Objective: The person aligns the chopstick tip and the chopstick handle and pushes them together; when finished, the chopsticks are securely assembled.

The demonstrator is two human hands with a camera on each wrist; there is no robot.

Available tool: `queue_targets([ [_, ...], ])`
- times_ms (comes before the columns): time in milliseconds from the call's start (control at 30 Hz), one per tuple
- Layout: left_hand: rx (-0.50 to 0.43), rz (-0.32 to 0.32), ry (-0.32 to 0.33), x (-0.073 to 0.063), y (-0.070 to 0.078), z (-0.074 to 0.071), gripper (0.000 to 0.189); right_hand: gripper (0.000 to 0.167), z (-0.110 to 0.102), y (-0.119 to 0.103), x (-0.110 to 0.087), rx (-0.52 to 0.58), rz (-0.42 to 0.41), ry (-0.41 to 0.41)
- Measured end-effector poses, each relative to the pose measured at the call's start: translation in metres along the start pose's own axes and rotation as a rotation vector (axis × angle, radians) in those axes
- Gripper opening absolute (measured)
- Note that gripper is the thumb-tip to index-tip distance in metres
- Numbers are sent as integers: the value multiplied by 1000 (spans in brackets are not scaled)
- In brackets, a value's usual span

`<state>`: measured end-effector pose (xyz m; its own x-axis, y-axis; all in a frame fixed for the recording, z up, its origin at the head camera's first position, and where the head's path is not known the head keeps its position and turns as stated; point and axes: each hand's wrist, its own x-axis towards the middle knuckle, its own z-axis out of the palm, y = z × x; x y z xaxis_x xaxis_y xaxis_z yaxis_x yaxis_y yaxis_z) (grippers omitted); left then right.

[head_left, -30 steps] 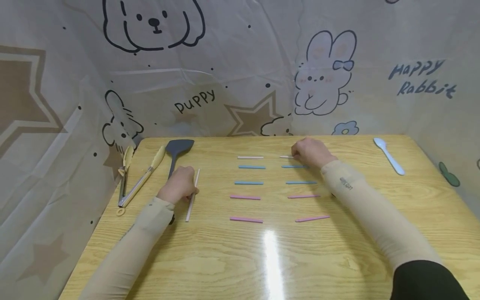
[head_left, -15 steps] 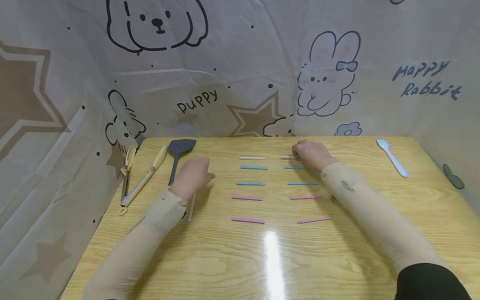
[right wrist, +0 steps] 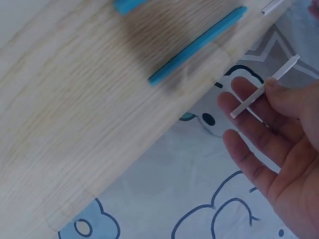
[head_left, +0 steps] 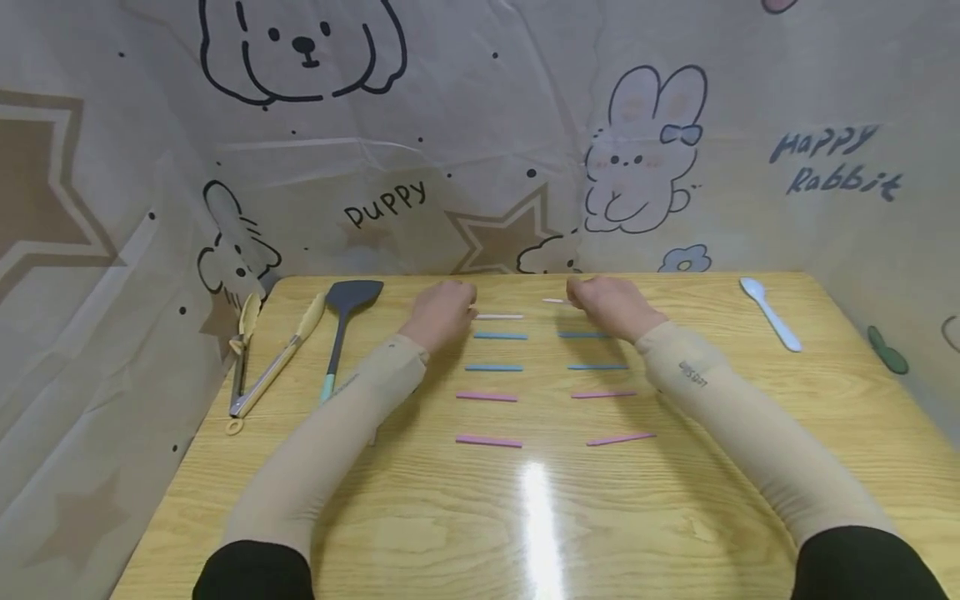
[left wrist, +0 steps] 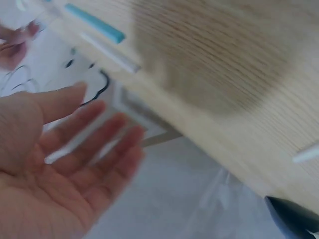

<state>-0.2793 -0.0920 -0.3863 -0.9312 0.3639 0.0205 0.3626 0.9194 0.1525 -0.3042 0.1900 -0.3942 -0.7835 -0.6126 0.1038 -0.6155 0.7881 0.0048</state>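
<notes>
A printed cloth (head_left: 465, 108) backs the table (head_left: 420, 517). The right hand (head_left: 611, 307) pinches a white stick (right wrist: 249, 101) mid-length, near the far edge; likely light, stiff and snappable, it suits a gentle central pinch. The left hand (head_left: 442, 312), fingers loose, holds nothing, beside another stick (head_left: 501, 317).

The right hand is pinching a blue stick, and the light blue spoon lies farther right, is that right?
Not quite: the stick in the right hand is white, as the right wrist view shows. The light blue spoon does lie farther right.
</notes>
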Motion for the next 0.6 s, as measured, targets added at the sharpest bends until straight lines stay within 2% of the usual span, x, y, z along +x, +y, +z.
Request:
queue_targets([
  [133, -54, 70, -6, 23, 3, 6, 24, 10, -2, -3, -1, 0, -15, 9],
  [300, -162, 70, -38, 43, 5, 11, 30, 11, -3, -5, -2, 21, -23, 10],
  [467, -196, 84, -97, 54, 10, 16, 37, 11, -3, -5, -5, 31, -28, 21],
  [600, -180, 81, -117, 56, 15, 21, 28, 10, -4, -4, -7, 23, -20, 35],
])
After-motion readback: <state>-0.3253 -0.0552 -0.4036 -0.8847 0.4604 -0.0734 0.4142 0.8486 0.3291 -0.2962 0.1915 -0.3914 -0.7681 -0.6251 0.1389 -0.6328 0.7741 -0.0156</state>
